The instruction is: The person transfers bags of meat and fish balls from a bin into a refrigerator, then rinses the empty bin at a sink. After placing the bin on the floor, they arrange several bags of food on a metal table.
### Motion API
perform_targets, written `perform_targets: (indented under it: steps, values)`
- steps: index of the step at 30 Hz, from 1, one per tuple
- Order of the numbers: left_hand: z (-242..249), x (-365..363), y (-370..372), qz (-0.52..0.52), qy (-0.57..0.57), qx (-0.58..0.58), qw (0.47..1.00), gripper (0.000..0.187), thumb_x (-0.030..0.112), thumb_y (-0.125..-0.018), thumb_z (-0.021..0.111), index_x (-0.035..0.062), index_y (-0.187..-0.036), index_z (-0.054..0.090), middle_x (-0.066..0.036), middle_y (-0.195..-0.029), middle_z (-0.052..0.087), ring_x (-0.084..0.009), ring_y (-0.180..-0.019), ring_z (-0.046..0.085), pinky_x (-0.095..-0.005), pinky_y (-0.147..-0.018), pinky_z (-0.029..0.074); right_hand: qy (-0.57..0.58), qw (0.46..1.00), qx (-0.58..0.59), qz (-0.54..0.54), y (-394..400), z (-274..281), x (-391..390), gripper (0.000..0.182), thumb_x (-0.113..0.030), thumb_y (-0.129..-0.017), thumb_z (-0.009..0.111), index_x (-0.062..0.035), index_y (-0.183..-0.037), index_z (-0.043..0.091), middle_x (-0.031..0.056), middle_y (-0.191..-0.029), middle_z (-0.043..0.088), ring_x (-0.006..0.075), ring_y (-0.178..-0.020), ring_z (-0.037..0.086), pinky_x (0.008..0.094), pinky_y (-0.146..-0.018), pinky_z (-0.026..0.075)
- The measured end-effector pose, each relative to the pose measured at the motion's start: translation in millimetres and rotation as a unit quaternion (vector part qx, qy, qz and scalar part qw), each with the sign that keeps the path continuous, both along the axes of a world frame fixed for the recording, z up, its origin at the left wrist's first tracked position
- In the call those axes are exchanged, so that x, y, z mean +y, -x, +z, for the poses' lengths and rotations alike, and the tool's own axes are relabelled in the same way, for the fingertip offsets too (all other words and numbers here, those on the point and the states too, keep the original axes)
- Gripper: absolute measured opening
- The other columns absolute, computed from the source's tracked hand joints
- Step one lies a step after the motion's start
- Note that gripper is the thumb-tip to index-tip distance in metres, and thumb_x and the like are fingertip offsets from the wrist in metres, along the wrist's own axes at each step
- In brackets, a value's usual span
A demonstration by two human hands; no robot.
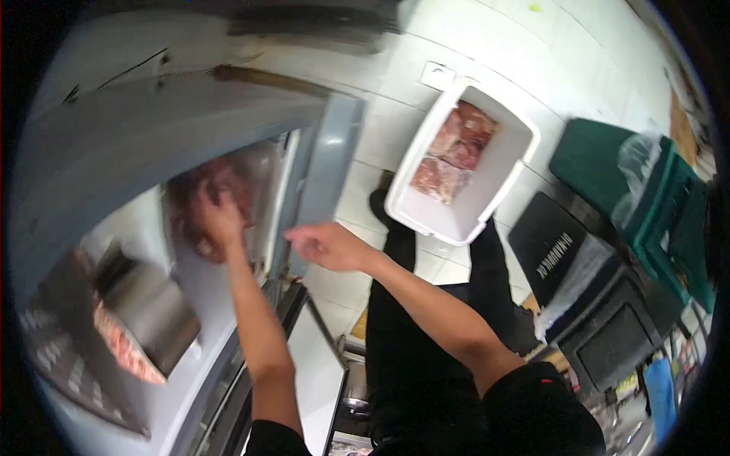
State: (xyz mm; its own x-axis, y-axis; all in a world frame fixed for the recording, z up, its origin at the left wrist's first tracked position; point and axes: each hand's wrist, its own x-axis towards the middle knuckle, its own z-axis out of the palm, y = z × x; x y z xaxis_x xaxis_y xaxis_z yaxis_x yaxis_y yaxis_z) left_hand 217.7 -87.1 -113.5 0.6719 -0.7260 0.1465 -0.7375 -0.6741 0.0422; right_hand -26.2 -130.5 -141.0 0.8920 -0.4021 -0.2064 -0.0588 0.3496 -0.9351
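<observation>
My left hand (219, 218) reaches into the grey cabinet, its fingers spread over dark red meat (228, 178) in a metal tray (262, 171). Motion blurs the fingertips, and I cannot make out a firm grip. My right hand (327, 245) hovers outside, close to the cabinet's frame (328, 163). Its fingers are loosely bent and apart, holding nothing. On the floor ahead stands a white bin (475, 216) containing several pieces of raw meat (456, 148), some apparently in clear plastic.
Inside the cabinet, a metal container (152, 304) sits beside pale pink meat (125, 346). Black crates (608, 334) and a dark green crate (601, 163) with clear plastic bags are stacked at the right. An open drawer or door (315, 365) lies below my arms.
</observation>
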Motion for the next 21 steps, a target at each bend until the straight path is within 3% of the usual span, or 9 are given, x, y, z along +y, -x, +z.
perform_targets:
  steps: [2,3,4,5,10,12,16,17,21]
  values:
    - [-21.5,-15.0,-12.5,-0.023,-0.018,-0.009,1.000,0.054,0.041,-0.086,0.056,0.0072,-0.128,0.050,-0.021,-0.134,0.044,-0.0377,-0.126,0.038,-0.0468,-0.106,0.027,-0.102,0.990,0.093,0.013,88.2,-12.9,-7.7,0.033,-0.009,-0.082,0.060,-0.0102,-0.115,0.061,0.0034,-0.091,0.065,0.0113,-0.074,0.058,0.0273,-0.073,0.048]
    - [-42.1,-19.1,-32.6,-0.006,-0.108,0.003,0.994,0.061,0.049,-0.087,0.051,0.0080,-0.133,0.045,-0.023,-0.139,0.038,-0.0389,-0.129,0.034,-0.0467,-0.108,0.024,-0.143,0.973,0.172,0.048,129.1,-33.2,-15.4,0.030,-0.013,-0.082,0.058,-0.0072,-0.112,0.062,0.0105,-0.096,0.066,0.0154,-0.080,0.061,0.0296,-0.077,0.049]
    - [-60.8,-21.6,-37.3,0.020,-0.154,0.049,0.987,0.063,0.049,-0.088,0.050,0.0066,-0.133,0.043,-0.024,-0.139,0.036,-0.0410,-0.128,0.034,-0.0478,-0.107,0.025,-0.080,0.982,0.169,0.001,167.3,-75.2,-11.2,0.030,-0.004,-0.082,0.058,-0.0062,-0.112,0.061,0.0053,-0.087,0.066,0.0131,-0.074,0.060,0.0273,-0.072,0.049]
    - [-50.5,-42.5,-20.5,-0.065,-0.217,-0.116,0.967,0.056,0.043,-0.089,0.051,0.0035,-0.129,0.048,-0.026,-0.134,0.042,-0.0400,-0.123,0.041,-0.0455,-0.103,0.031,-0.101,0.973,0.205,-0.035,199.8,-105.3,-27.7,0.028,-0.007,-0.081,0.058,-0.0036,-0.108,0.062,0.0083,-0.085,0.066,0.0147,-0.075,0.061,0.0294,-0.072,0.050]
    - [-96.7,-13.2,-86.6,-0.051,-0.090,-0.022,0.994,0.048,0.032,-0.090,0.049,-0.0041,-0.121,0.053,-0.027,-0.127,0.050,-0.0389,-0.117,0.048,-0.0406,-0.100,0.034,0.289,0.839,0.453,-0.085,257.2,-283.8,-173.2,0.017,-0.011,-0.075,0.056,-0.0029,-0.088,0.063,0.0218,-0.089,0.063,0.0376,-0.083,0.061,0.0468,-0.073,0.048]
    - [-98.9,-0.5,-104.0,-0.051,-0.077,-0.016,0.996,0.046,0.029,-0.092,0.047,-0.0060,-0.121,0.052,-0.027,-0.127,0.051,-0.0389,-0.116,0.050,-0.0412,-0.098,0.035,0.366,0.791,0.479,-0.105,262.3,-367.2,-208.2,0.024,-0.011,-0.075,0.053,-0.0054,-0.097,0.063,0.0209,-0.097,0.063,0.0392,-0.092,0.060,0.0465,-0.077,0.048]
    - [-95.9,26.2,-150.2,0.007,-0.109,-0.015,0.994,0.045,0.027,-0.095,0.041,-0.0073,-0.123,0.050,-0.027,-0.125,0.051,-0.0379,-0.115,0.051,-0.0398,-0.097,0.037,0.410,0.678,0.597,0.126,252.3,-410.5,-244.7,0.037,-0.020,-0.088,0.042,-0.0060,-0.119,0.054,0.0202,-0.116,0.059,0.0361,-0.109,0.056,0.0495,-0.095,0.041]
    - [-92.8,27.7,-144.0,0.012,-0.120,-0.017,0.993,0.045,0.027,-0.095,0.041,-0.0073,-0.123,0.050,-0.027,-0.125,0.051,-0.0379,-0.115,0.051,-0.0398,-0.097,0.037,0.523,0.601,0.603,-0.015,267.4,-443.6,-225.6,0.037,-0.025,-0.093,0.036,-0.0071,-0.122,0.051,0.0211,-0.114,0.060,0.0363,-0.110,0.056,0.0530,-0.096,0.038]
    - [-90.1,19.9,-132.3,0.082,-0.048,0.066,0.993,0.048,0.029,-0.096,0.039,-0.0075,-0.125,0.047,-0.027,-0.127,0.050,-0.0373,-0.116,0.050,-0.0380,-0.098,0.035,0.475,0.581,0.658,-0.055,292.0,-479.8,-223.9,0.037,-0.032,-0.091,0.044,-0.0090,-0.119,0.053,0.0207,-0.111,0.061,0.0388,-0.107,0.056,0.0519,-0.092,0.042]
